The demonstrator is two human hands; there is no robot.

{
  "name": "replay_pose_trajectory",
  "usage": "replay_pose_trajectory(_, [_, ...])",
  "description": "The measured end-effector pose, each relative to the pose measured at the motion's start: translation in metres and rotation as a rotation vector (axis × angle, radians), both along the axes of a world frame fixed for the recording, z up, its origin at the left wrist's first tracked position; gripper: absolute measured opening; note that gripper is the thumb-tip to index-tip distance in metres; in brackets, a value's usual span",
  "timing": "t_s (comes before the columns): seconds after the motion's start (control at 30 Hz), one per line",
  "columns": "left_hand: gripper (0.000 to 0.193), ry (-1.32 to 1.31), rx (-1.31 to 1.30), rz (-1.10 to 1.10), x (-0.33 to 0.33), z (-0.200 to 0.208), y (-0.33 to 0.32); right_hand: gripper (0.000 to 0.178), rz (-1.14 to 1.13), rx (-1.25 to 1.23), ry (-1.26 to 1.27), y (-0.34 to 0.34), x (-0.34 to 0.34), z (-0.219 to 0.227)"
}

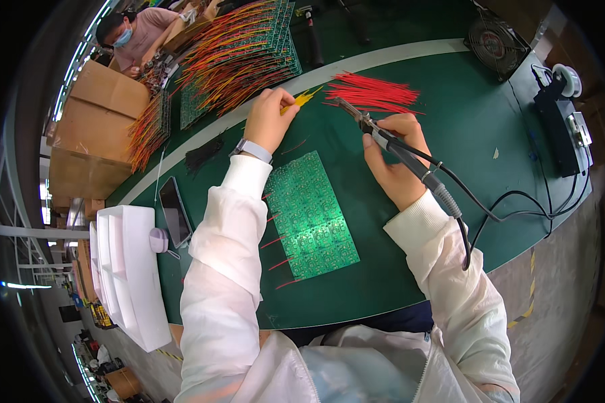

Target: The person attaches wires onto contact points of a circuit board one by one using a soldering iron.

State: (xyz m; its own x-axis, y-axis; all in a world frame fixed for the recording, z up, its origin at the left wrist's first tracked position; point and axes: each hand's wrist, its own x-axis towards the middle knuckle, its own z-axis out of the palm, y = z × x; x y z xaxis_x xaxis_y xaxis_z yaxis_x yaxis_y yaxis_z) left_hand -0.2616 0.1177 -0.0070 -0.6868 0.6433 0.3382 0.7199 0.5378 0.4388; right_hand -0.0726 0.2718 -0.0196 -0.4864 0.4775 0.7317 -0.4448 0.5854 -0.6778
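Yellow wires [304, 99] between pinched left fingers [282, 97] (ends jutting); right fingers [398, 123] grip soldering iron [406, 156].

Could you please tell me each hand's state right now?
Left hand: closed, pinching thin yellow wires.
Right hand: closed, holding a long grey corded soldering tool.

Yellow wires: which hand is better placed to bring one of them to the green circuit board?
Probably the left hand: it pinches at the yellow wires, just beyond the green circuit board. The right hand is occupied, gripping the soldering iron.
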Motion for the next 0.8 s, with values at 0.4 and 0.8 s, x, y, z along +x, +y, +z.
replay_pose_trajectory(0.4, [0.009, -0.183, 0.159, 0.065, -0.001, 0.009, -0.01, 0.028, 0.042, -0.112, -0.007, 0.001, -0.002, -0.001])
replay_pose_trajectory(0.8, [0.013, 0.049, 0.113, -0.009, 0.004, 0.006, -0.009, 0.025, -0.012, -0.089, -0.097, -0.001, -0.001, -0.001])
